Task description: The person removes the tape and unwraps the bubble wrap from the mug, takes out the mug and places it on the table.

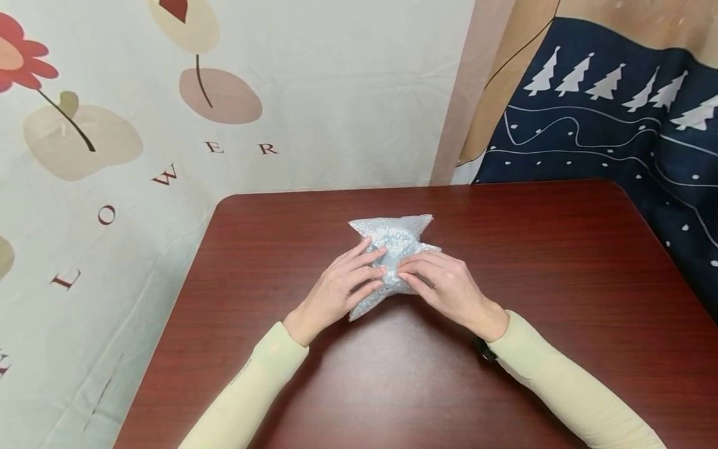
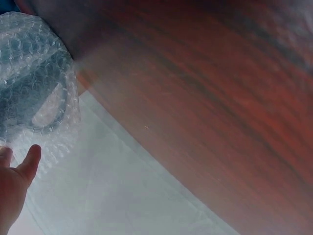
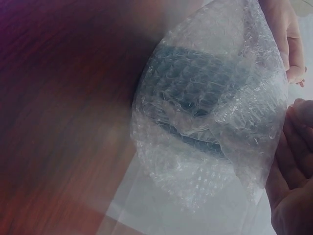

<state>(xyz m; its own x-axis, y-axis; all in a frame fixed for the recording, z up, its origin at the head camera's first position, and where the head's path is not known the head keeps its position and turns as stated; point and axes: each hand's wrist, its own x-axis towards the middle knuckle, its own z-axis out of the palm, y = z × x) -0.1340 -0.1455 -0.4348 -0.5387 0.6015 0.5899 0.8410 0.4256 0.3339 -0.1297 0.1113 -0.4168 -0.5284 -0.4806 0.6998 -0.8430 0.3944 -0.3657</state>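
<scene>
A crumpled bundle of clear bubble wrap (image 1: 395, 240) is between both hands above the middle of the table. Through the plastic in the left wrist view, a blue-grey object shows a loop (image 2: 51, 105) resembling a handle; the layers of wrap hide most of it. My left hand (image 1: 342, 284) lies along the bundle's left side, fingers straight and spread over the plastic. On the near right, my right hand (image 1: 440, 280) pinches a fold of the wrap between thumb and fingertips. Loose corners of the wrap (image 3: 186, 181) stick out around the bundle.
The reddish-brown wooden table (image 1: 314, 399) has rounded far corners. Behind it hangs a pale flower-print cloth (image 1: 348, 93), and at the right a navy cloth (image 1: 594, 137) with white trees. A black band (image 1: 485, 349) shows at the right wrist.
</scene>
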